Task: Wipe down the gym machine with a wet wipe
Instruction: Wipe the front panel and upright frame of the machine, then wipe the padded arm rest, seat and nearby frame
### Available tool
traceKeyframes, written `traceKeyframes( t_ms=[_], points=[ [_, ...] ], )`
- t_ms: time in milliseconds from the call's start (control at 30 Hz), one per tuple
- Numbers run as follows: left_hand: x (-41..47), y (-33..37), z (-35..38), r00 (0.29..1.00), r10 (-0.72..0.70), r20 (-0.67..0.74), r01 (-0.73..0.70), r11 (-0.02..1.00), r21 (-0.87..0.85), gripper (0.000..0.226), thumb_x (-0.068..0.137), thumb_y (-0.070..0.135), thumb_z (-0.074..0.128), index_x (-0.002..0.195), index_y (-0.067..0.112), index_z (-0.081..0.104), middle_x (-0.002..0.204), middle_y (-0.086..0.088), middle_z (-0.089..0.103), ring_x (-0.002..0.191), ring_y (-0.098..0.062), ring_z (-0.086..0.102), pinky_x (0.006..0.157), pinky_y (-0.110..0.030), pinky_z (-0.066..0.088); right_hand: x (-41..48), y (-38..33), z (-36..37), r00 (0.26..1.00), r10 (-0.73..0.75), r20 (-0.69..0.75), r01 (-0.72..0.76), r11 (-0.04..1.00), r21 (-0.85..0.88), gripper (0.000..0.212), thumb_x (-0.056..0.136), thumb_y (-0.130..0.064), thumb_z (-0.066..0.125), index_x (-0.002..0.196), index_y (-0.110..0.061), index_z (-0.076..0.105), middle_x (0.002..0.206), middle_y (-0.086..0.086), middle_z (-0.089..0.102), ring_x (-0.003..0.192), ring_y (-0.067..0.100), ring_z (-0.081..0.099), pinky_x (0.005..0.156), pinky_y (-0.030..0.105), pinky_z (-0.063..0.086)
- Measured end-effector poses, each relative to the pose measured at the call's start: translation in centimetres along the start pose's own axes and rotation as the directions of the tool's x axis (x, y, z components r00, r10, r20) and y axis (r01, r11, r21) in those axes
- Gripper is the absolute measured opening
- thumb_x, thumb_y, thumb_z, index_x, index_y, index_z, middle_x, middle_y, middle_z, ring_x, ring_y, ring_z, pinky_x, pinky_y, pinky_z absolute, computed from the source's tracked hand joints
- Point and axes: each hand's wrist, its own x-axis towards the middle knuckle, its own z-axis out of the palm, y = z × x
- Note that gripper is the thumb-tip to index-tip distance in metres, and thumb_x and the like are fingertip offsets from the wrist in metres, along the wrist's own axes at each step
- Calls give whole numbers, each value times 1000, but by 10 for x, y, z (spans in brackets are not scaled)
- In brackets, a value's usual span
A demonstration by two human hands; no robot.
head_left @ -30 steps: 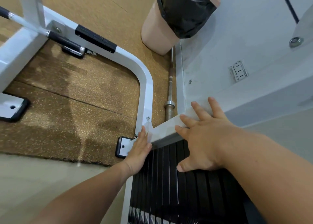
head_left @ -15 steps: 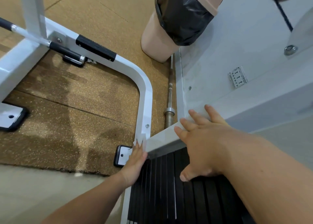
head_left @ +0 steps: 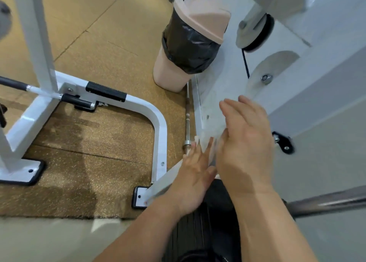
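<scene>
Heavy motion blur on both hands, so detail is poor.

Left hand (head_left: 193, 174): fingers straight and close together, tips pointing at the bottom edge of the flat side panel (head_left: 212, 95) of the white steel gym machine (head_left: 297, 87). A small white scrap, apparently the wet wipe (head_left: 196, 138), sits right at those fingertips and is mostly hidden behind them. Can't tell if it's pinched or just pressed flat.

Right hand (head_left: 245, 149): just beside the left, in front of the panel. 4 fingers straight and nearly together, thumb barely visible. Nothing visible in it. Can't tell if it touches the panel.

Under both wrists is the black weight stack (head_left: 198, 222), largely covered by the forearms and cut off at the bottom edge. The white crossbar (head_left: 166, 179) runs from under the left hand down to a black-edged foot plate (head_left: 138, 196).

Around:
- White bent-tube base frame (head_left: 160, 127) on a brown speckled rubber mat (head_left: 99, 143). A 2nd foot plate (head_left: 19, 172) at far left is cut off.
- Steel barbell (head_left: 187, 113) lies on the floor tight along the panel. Its far end is hidden behind a beige swing-lid bin with a black liner (head_left: 190, 44), which stands just beside the panel.
- Black pulley wheel (head_left: 261, 38) and thin black cable (head_left: 245, 64) at upper right, partly behind a bracket.
- Chrome bar (head_left: 326, 202) at lower right, near end behind the right forearm, far end out of frame.
</scene>
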Motion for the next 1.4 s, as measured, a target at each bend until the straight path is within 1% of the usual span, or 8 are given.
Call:
traceKeyframes(
  t_ms=[67, 200, 467, 633, 833, 1000, 1267, 1400],
  points=[
    [9, 32, 3, 995, 95, 17, -94, 995, -30, 51, 110, 39, 36, 151, 54, 9, 167, 10, -2, 155, -15, -6, 128, -52, 5, -4, 12, -14, 980, 140, -138, -123, 984, 129, 52, 84, -9, 38, 123, -1, 72, 124, 11, 72, 126, 34, 54, 105, 47, 45],
    [26, 68, -3, 976, 162, 149, -190, 962, 197, 70, 91, 81, 0, 153, 55, -21, 172, 7, -14, 153, -11, -27, 128, -48, -5, -7, 21, -51, 955, 272, -121, -258, 959, 119, 59, 84, -9, 36, 135, -8, 65, 143, 6, 62, 138, 31, 45, 115, 37, 31],
    [41, 201, -26, 928, 246, 280, -317, 916, 246, 108, 100, 30, 60, 147, 55, -33, 168, 12, -24, 151, -13, -33, 128, -49, -3, 64, 18, -143, 926, 377, -19, -376, 925, 51, 70, 88, -14, 33, 157, -23, 38, 168, -8, 23, 157, 23, 15, 122, 34, 8],
    [44, 283, -60, 898, 175, 404, -322, 886, 333, 97, 97, 37, 54, 153, 45, -25, 167, 12, -20, 155, -15, -23, 128, -47, -6, 102, 11, -204, 883, 454, 119, -469, 862, 189, 80, 81, -9, 34, 159, -25, 28, 166, -18, 14, 157, 8, 9, 126, 22, 3],
    [5, 351, -128, 876, 16, 481, -310, 784, 538, 88, 103, 27, 46, 155, 37, -24, 168, 11, -17, 153, -8, -24, 127, -47, -8, 143, -33, -269, 626, 645, 439, -779, 485, 398, 52, 102, -11, 45, 149, -31, 48, 159, -18, 38, 141, -9, 37, 120, 28, 33],
    [-41, 419, -213, 896, -18, 443, -278, 756, 593, 88, 100, 27, 47, 160, 38, -16, 167, 17, -17, 156, -9, -18, 128, -44, -7, 180, -103, -311, 412, 625, 663, -893, 134, 429, 27, 101, -34, 63, 128, -38, 62, 112, -15, 72, 108, 1, 67, 105, 40, 52],
    [-92, 513, -337, 860, -88, 503, -317, 679, 661, 89, 100, 44, 48, 157, 43, -20, 166, 18, -24, 153, -7, -22, 127, -45, -7, 247, -202, -386, 389, 534, 750, -847, -112, 519, 23, 105, -14, 56, 118, -18, 75, 108, 3, 79, 105, 23, 74, 96, 47, 59],
    [-104, 537, -380, 892, -22, 451, -257, 797, 546, 74, 97, 35, 53, 160, 46, 16, 169, 19, 14, 156, -6, 8, 128, -46, 14, 273, -231, -396, 371, 554, 745, -861, -94, 499, 23, 100, -12, 63, 99, -27, 80, 99, -2, 79, 96, 17, 75, 89, 38, 62]
  ],
)
